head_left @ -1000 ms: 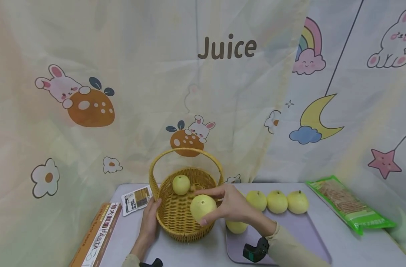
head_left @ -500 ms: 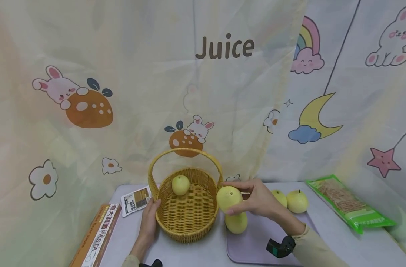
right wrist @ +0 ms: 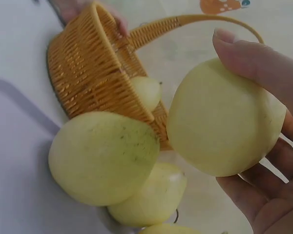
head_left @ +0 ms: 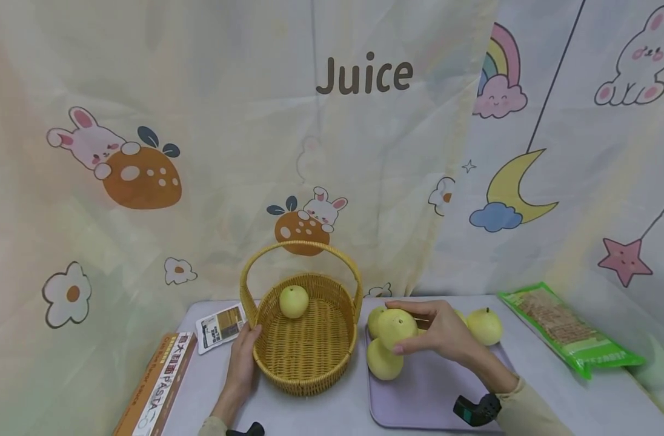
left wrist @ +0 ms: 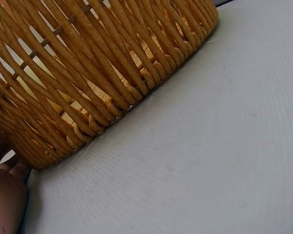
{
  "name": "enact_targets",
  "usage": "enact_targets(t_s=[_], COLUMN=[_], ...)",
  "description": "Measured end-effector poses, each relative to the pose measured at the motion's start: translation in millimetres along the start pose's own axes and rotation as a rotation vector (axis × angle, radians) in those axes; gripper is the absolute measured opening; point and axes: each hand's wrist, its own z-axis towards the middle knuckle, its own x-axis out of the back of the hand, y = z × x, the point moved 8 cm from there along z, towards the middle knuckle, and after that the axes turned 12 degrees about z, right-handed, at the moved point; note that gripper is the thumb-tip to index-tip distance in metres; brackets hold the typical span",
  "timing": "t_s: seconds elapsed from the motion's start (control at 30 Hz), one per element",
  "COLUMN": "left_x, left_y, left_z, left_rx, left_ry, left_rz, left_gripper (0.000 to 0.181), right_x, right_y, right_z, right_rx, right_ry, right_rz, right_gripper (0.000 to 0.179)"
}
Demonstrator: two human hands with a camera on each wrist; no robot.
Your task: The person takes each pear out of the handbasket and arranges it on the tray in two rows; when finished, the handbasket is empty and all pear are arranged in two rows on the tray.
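Observation:
My right hand [head_left: 446,330] grips a pale yellow pear [head_left: 397,329] between thumb and fingers, over the left part of the lilac tray [head_left: 435,399]. Beside and partly under it in the head view are a front pear [head_left: 385,361] and a back pear [head_left: 375,321]. In the right wrist view the held pear [right wrist: 224,119] is apart from the tray's pears. A wicker basket [head_left: 305,357] with a tall handle stands left of the tray, a single pear [head_left: 294,301] inside. My left hand [head_left: 241,363] holds the basket's left side, thumb at the rim.
More pears [head_left: 485,327] sit at the tray's back right, partly hidden by my right hand. A green food packet [head_left: 572,330] lies at the far right. On the left are a white sachet [head_left: 221,328] and a pasta box [head_left: 156,384]. A printed curtain [head_left: 228,151] hangs behind.
My right hand has moved right with the pear, from above the basket to over the tray. My left hand has stayed at the basket. The pear inside the basket has not moved.

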Motion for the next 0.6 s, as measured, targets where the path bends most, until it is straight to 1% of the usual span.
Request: enact_targets(t_s=[0.23,0.37,0.47,0.6], left_x=[-0.7,-0.3,0.5,0.3], left_y=[-2.6,-0.6,2.0,1.7], left_z=[0.1,-1.2,-1.9,-1.8], left_rx=[0.010,-0.003,-0.015,-0.012], left_ry=[-0.007,-0.008,-0.009,-0.013], left_rz=[0.001,-0.012,-0.015,-0.005], left_gripper=[0.069,0.068,0.067,0.068], right_x=[14.4,20.2,23.9,31.7], right_y=[20.1,27.4,30.5,33.8], right_z=[-6.7,-12.4,-16.6,-22.8], right_rx=[-0.040,-0.061,-0.063,-0.048], right_ry=[0.034,0.047,0.069,0.125], right_rz=[0.003,0.015,0.010,-0.011], right_gripper=[0.075,0.073,0.072,0.071])
